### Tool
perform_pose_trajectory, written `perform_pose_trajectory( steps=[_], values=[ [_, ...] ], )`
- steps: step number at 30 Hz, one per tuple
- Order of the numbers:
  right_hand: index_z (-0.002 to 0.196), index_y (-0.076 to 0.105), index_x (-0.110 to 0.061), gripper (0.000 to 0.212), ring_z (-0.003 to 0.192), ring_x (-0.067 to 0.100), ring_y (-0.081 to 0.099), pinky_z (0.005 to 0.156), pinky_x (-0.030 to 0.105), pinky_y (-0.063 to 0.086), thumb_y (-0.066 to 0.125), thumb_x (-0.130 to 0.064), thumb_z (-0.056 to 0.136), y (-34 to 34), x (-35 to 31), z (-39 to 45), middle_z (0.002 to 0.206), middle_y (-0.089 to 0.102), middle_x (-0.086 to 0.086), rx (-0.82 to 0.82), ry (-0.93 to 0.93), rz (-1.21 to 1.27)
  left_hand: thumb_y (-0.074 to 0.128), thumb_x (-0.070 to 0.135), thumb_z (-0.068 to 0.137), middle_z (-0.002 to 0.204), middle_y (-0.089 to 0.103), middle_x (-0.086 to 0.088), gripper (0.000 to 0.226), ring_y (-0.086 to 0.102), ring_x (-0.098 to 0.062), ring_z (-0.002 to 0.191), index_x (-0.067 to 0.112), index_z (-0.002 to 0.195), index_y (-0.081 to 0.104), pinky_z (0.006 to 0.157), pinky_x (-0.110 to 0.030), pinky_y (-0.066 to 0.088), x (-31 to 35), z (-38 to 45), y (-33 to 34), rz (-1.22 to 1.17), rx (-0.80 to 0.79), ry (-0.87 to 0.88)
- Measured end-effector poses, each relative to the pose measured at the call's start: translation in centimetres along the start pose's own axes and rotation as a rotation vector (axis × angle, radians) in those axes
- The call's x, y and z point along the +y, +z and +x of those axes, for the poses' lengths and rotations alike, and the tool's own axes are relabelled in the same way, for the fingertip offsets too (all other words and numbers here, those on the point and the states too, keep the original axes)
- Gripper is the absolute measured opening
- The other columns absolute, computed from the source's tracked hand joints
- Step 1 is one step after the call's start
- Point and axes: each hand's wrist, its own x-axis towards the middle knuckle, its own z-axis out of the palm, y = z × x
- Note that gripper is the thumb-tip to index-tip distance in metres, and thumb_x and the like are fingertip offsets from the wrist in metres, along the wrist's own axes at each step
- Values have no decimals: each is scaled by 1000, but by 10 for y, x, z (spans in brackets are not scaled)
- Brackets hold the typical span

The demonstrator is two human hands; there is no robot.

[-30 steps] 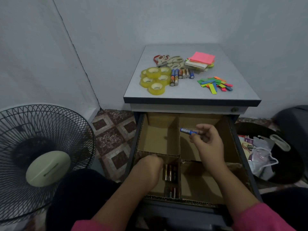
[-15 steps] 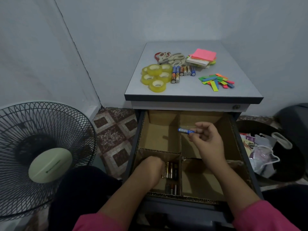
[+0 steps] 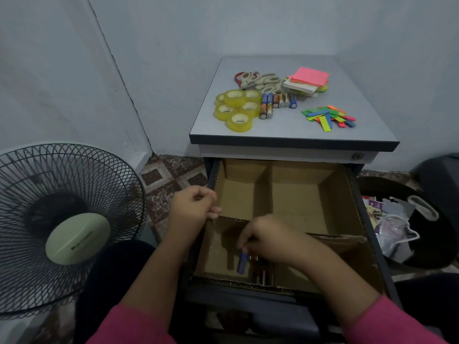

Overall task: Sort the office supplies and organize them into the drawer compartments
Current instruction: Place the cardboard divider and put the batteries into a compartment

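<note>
Right hand [image 3: 267, 240] around blue battery [image 3: 242, 263], tip down.

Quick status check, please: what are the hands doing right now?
Right hand lowering blue battery into near-left drawer compartment. Left hand curled, holding nothing, at drawer edge. More batteries wait on top. Nothing blocking.

right hand [image 3: 270, 240]: pinches blue battery [image 3: 242, 263] over near-left compartment
left hand [image 3: 192, 209]: curled, at drawer [image 3: 357, 207] 9 o'clock edge
</note>
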Motion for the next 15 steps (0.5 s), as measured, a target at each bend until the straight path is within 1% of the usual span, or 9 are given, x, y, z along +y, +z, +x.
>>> perform_pose_trajectory(
  steps=[2,3,5,6,9,15],
  values=[
    [98,74,-14,19,90,18,66,86,32,53,59,-8,88,13,-7,11,96,71,4,-69,-6,-125,57,-2,91,72,65,-8,17,65,-12,56,6,77,63,53,-21,55,-1,0,2,-40,-4,-22],
    [99,73,-10,19,89,23,66,81,32,54,59,-7,87,18,-10,15,96,70,9,-85,-3,-186,57,-1,91,73,65,-9,17,65,-13,56,6,77,63,53,-21,55,-2,0,3,-38,-17,-20],
    [103,67,-1,18,91,30,65,71,30,49,56,-6,88,24,-14,17,100,67,16,-109,13,-301,57,0,92,73,65,-11,16,66,-14,58,7,79,64,55,-23,56,-4,-1,5,-11,-49,-12],
    [106,64,1,19,93,32,64,70,31,48,55,-5,90,25,-16,18,103,65,18,-120,17,-344,57,1,92,73,65,-10,16,66,-14,59,8,79,64,56,-24,56,-5,-1,6,0,-62,-4],
    [112,60,0,23,98,32,63,77,36,51,51,-4,92,26,-16,19,111,62,18,-125,32,-409,57,1,92,71,65,-8,17,67,-13,58,9,79,64,56,-24,55,-4,-1,8,10,-68,14],
    [118,58,-1,27,107,33,61,82,40,50,43,-4,96,31,-18,18,119,60,16,-105,80,-484,57,1,92,68,64,-7,18,66,-12,57,10,77,64,56,-24,55,-3,-2,9,6,-65,3]
  ],
)
